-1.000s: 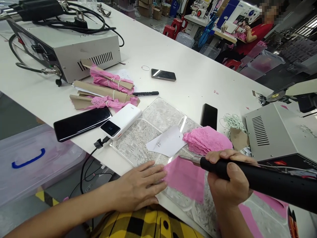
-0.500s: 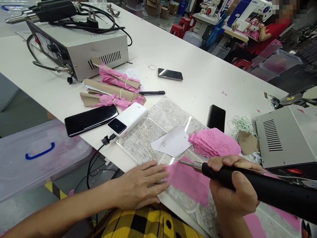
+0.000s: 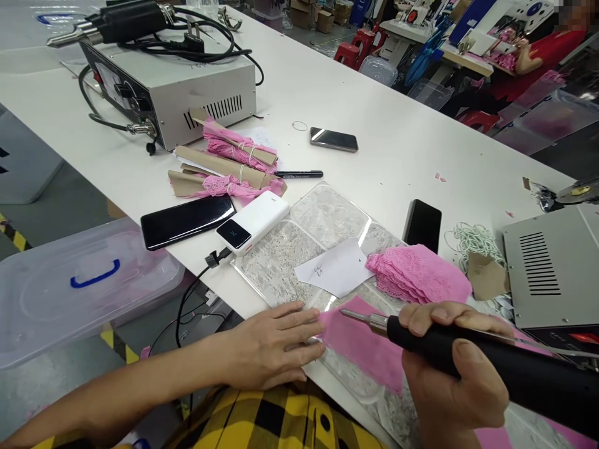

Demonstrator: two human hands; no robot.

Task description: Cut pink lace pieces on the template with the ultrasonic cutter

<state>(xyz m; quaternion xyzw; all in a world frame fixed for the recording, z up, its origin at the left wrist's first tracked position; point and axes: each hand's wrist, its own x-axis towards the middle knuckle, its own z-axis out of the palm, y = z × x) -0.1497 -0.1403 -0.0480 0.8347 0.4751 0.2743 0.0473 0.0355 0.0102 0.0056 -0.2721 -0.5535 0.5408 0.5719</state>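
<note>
White table point(image 3: 397, 149); paper slip point(image 3: 337, 269) bears unreadable handwriting, power bank point(image 3: 253, 222) display too.

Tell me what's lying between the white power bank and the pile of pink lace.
In the head view, a white paper slip lies between the power bank and the pink lace pile, resting on the clear plate over patterned lace.
</note>
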